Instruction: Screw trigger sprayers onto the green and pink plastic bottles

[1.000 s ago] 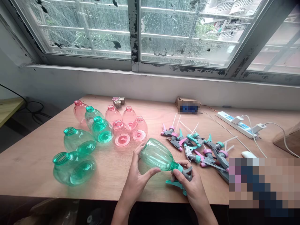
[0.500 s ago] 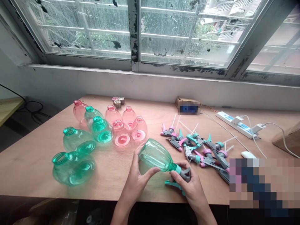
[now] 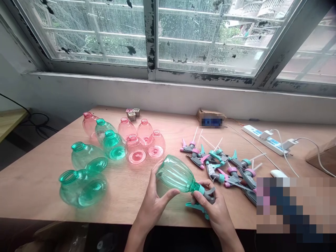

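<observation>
A clear green bottle (image 3: 176, 174) lies tilted between my hands, its base up to the left and its neck down to the right. My left hand (image 3: 157, 203) is closed around the bottle's body, thumb along its near side. At the neck sits a spray head (image 3: 208, 196) with a teal collar, grey body and teal trigger. My right hand (image 3: 211, 206) grips this spray head, the thumb pressed against the collar. The trigger points toward the table's front edge. Some of my right fingers are hidden behind the spray head.
Several open green bottles (image 3: 83, 188) and pink bottles (image 3: 135, 149) stand on the left of the wooden table (image 3: 126, 199). Several loose spray heads (image 3: 232, 175) are heaped on the right. Behind them are a power strip (image 3: 265, 139), a small cardboard box (image 3: 210, 117) and a white mouse (image 3: 278, 173).
Both hands hold the bottle and spray head nearly as before. Only a very slight shift of the view and hands to the right shows.
</observation>
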`<state>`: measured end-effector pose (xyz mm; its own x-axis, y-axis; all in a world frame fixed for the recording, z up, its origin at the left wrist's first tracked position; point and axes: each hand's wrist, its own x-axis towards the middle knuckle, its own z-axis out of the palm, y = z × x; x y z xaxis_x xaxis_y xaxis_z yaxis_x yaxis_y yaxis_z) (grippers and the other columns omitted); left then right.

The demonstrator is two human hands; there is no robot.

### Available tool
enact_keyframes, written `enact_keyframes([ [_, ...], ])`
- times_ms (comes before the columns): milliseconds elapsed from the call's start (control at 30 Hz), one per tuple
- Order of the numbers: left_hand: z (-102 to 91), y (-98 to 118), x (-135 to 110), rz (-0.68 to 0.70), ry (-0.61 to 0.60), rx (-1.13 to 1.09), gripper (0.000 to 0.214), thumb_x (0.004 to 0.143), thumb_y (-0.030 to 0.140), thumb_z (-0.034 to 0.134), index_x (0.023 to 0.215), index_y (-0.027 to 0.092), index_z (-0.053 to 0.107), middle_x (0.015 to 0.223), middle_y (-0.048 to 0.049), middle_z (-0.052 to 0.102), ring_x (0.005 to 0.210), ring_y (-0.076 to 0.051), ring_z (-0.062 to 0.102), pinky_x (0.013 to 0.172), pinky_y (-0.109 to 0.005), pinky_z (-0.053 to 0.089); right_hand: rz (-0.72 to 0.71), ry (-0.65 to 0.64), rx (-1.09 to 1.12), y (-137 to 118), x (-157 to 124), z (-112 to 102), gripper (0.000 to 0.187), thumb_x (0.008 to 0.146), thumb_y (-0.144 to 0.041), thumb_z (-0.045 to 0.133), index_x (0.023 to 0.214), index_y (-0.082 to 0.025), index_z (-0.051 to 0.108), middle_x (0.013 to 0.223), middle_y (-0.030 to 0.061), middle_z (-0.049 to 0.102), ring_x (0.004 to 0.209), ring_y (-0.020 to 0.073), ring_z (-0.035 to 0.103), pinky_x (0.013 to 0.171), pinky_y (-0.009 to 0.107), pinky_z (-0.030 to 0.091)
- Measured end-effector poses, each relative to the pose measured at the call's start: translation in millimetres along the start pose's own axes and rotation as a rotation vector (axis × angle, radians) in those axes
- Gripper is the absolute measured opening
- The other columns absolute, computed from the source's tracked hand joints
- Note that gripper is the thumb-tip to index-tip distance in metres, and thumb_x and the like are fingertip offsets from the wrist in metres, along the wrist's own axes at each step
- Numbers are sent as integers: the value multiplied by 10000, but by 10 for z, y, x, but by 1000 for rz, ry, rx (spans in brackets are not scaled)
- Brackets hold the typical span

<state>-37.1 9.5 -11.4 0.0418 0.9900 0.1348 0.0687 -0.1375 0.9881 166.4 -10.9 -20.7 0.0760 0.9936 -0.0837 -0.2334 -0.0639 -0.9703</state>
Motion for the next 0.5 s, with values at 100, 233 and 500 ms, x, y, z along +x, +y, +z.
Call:
enact_keyframes([
  [100, -5, 6, 14, 10, 13, -4, 701, 928, 441, 759, 1532, 374, 410, 1614, -48, 480, 1543, -304, 393, 1291, -510, 282, -2, 24, 5, -32, -15, 35, 399, 794, -498, 899, 970, -195, 709, 729, 3, 693, 675, 192, 657, 647, 332, 635],
  [233, -12, -2, 35, 70, 12, 26, 760, 887, 382, 816, 1537, 414, 424, 1665, -24, 418, 1571, -306, 357, 1296, -498, 289, 2, 31, 17, -8, 13, 6, 401, 814, -511, 880, 992, -202, 696, 708, 11, 707, 658, 202, 667, 653, 337, 630],
  [500, -4, -36, 48, 78, 11, 96, 848, 854, 376, 847, 1554, 448, 374, 1658, -15, 424, 1555, -305, 386, 1295, -509, 290, 1, 22, 20, 15, 17, -5, 399, 827, -519, 871, 998, -205, 693, 692, 11, 719, 652, 188, 661, 657, 299, 605],
])
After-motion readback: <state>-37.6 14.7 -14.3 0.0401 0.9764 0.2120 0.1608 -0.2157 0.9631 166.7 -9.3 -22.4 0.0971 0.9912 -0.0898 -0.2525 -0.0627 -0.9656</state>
